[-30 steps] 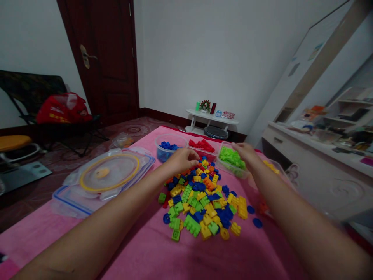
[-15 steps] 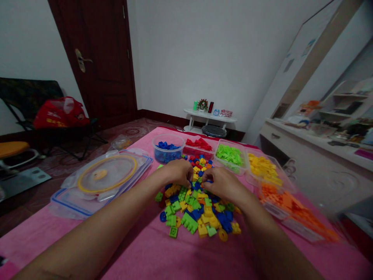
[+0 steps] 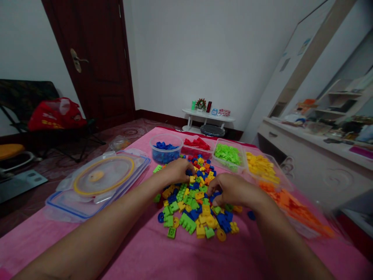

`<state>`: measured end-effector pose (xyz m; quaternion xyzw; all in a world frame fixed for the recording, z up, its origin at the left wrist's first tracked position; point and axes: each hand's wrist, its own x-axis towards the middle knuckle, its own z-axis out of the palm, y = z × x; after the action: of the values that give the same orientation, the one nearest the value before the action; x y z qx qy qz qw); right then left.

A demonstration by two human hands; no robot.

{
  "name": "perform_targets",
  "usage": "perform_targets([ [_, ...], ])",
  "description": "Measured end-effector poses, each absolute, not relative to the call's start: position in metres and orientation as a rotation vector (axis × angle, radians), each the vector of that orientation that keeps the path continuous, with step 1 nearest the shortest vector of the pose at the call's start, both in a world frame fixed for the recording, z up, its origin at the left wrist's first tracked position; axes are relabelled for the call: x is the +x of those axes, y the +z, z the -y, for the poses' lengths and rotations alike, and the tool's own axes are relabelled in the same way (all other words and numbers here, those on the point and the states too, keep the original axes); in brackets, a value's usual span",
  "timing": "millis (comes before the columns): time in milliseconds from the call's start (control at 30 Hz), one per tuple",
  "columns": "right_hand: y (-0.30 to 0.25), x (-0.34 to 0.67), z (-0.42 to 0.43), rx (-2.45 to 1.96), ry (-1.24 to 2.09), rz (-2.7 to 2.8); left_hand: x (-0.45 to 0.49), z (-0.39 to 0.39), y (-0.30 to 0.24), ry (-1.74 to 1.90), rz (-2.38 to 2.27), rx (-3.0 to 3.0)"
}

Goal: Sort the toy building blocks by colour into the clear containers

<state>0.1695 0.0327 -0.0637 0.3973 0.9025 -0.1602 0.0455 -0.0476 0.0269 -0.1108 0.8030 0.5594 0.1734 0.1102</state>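
Observation:
A pile of small plastic building bricks [image 3: 194,202] in blue, green, yellow, red and orange lies on the pink cloth [image 3: 175,256]. My left hand [image 3: 178,171] is at the pile's far left side, fingers curled in on a blue brick that they partly hide. On the pile's right side, my right hand [image 3: 231,188] has its thumb and fingers bent around a blue brick [image 3: 215,194]. Behind the pile stands a round clear tub [image 3: 166,156] of blue bricks, beside a box of red bricks [image 3: 197,144].
Clear boxes hold green bricks [image 3: 229,154], yellow bricks [image 3: 262,165] and orange bricks [image 3: 297,208] along the right. Stacked clear lids [image 3: 101,179] lie on the left. A lone blue piece [image 3: 251,215] rests near my right wrist. A low white table [image 3: 206,115] stands by the wall.
My right hand has moved right and nearer to me, away from my left hand. My left hand has hardly moved. A blue piece now shows near my right wrist.

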Motion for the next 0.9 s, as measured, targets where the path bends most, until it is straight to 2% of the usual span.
perform_targets([
  [233,-0.066,0.163,-0.028,1.127,-0.491,-2.689,-0.049,-0.027,-0.116,0.506,-1.756,2.356],
  [367,-0.065,0.166,-0.028,1.097,-0.453,-2.744,-0.048,-0.03,-0.112,0.693,-1.72,2.23],
  [500,-0.06,0.167,-0.034,1.194,-0.502,-2.921,-0.038,-0.027,-0.101,0.99,-1.304,1.621],
  [667,-0.055,0.154,-0.035,1.548,-0.616,-3.3,-0.02,-0.019,-0.093,0.975,-0.747,0.7],
  [800,-0.057,0.144,-0.031,1.605,-0.807,-3.468,-0.011,-0.016,-0.097,0.92,-0.563,0.472],
  [900,-0.058,0.144,-0.033,1.641,-0.775,-3.538,-0.009,-0.014,-0.098,0.892,-0.498,0.388],
])
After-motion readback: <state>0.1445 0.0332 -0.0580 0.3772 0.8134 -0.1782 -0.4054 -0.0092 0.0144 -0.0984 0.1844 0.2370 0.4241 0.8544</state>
